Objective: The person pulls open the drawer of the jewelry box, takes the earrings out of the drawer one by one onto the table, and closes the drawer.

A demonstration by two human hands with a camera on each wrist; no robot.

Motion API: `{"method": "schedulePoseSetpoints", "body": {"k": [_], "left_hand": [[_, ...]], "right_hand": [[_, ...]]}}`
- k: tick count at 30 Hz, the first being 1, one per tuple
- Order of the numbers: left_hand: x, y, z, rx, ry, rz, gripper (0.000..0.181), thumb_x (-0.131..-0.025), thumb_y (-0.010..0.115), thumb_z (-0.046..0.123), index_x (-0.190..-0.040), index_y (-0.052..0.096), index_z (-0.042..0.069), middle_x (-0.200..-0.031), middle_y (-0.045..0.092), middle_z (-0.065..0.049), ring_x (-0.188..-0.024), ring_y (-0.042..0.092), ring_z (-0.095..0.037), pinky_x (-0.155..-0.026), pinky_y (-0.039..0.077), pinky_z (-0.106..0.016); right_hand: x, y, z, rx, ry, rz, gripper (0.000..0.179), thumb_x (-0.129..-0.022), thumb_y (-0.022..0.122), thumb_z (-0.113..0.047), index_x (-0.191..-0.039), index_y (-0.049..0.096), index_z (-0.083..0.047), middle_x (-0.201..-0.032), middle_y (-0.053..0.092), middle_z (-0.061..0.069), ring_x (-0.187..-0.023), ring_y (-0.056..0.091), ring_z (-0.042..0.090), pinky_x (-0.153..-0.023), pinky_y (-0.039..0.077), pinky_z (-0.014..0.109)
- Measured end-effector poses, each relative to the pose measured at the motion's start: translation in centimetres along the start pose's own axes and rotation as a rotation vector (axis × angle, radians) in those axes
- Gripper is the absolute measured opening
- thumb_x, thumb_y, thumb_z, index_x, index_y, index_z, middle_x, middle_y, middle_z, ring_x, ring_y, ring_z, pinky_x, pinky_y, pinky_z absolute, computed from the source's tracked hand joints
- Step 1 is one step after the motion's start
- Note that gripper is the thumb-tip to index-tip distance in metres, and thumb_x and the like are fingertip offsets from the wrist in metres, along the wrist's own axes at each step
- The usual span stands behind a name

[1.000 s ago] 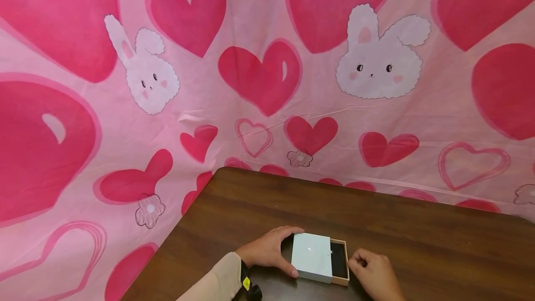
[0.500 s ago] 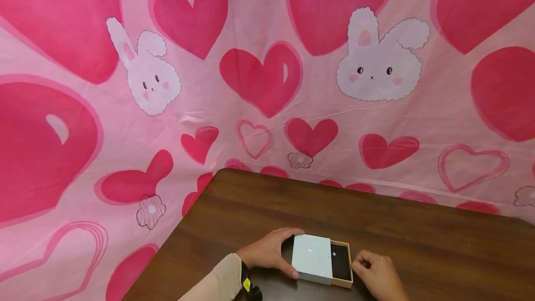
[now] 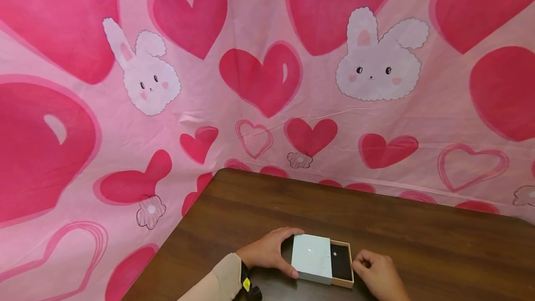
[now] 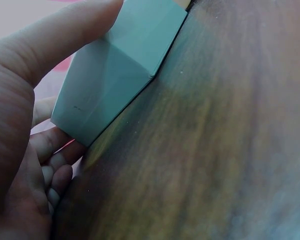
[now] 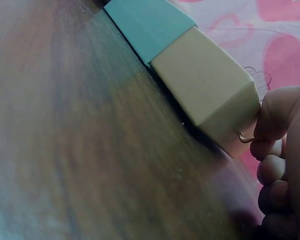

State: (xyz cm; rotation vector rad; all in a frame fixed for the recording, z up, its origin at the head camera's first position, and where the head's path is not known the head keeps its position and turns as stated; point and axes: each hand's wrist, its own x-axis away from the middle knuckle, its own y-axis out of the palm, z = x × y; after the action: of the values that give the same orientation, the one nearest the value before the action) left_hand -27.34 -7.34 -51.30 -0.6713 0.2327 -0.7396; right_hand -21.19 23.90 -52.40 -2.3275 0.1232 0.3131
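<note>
A pale blue box sleeve (image 3: 311,258) lies flat on the table, with a tan drawer (image 5: 202,77) sticking partway out of its right end. Inside the drawer shows a black insert (image 3: 342,266) bearing a small shiny piece (image 3: 335,254), too small to make out. My left hand (image 3: 267,249) grips the sleeve from the left, thumb on the near side and fingers at the far side. At the drawer's end, my right hand (image 3: 378,272) pinches a short ribbon pull tab (image 5: 245,139) between thumb and forefinger, its other fingers curled. The drawer's left part is hidden within the sleeve.
The dark brown wooden table (image 3: 259,199) has a rounded far left corner. Pink cloth (image 3: 259,22) printed with hearts and rabbits hangs behind it and along its left side. A black wrist strap (image 3: 245,278) sits on the left wrist below a beige sleeve.
The drawer has slid a little further right out of the sleeve, baring more of the black insert. My right hand moved right with it, then held almost still; the left stayed in place.
</note>
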Motion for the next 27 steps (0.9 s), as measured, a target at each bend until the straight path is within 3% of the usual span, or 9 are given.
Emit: {"method": "schedulePoseSetpoints", "body": {"k": [11, 22, 27], "left_hand": [[-0.02, 0.04, -0.04, -0.014, 0.006, 0.005, 0.089, -0.071, 0.083, 0.051, -0.146, 0.038, 0.035, -0.141, 0.042, 0.018, -0.128, 0.037, -0.009, -0.105, 0.033, -0.048], [0.01, 0.04, -0.08, -0.007, 0.009, 0.007, 0.088, -0.071, 0.083, 0.05, -0.146, 0.038, 0.036, -0.141, 0.041, 0.018, -0.129, 0.037, -0.008, -0.106, 0.033, -0.048], [0.01, 0.07, 0.04, -0.001, 0.0, 0.003, 0.088, -0.071, 0.083, 0.05, -0.146, 0.039, 0.035, -0.141, 0.041, 0.018, -0.129, 0.037, -0.008, -0.106, 0.033, -0.048]], "right_hand": [[-0.09, -0.03, 0.12, 0.012, -0.026, -0.043, 0.025, -0.075, 0.073, -0.009, -0.065, 0.057, -0.026, -0.059, 0.048, -0.014, -0.058, 0.044, 0.004, -0.057, 0.036, 0.025], [-0.15, -0.02, -0.23, 0.004, 0.017, -0.065, 0.025, -0.077, 0.069, -0.007, -0.065, 0.058, -0.026, -0.061, 0.05, -0.013, -0.059, 0.045, 0.005, -0.058, 0.037, 0.024], [-0.1, -0.19, -0.3, -0.005, 0.073, -0.069, 0.021, -0.076, 0.07, -0.007, -0.066, 0.06, -0.022, -0.061, 0.052, -0.01, -0.059, 0.046, 0.006, -0.057, 0.037, 0.024]]}}
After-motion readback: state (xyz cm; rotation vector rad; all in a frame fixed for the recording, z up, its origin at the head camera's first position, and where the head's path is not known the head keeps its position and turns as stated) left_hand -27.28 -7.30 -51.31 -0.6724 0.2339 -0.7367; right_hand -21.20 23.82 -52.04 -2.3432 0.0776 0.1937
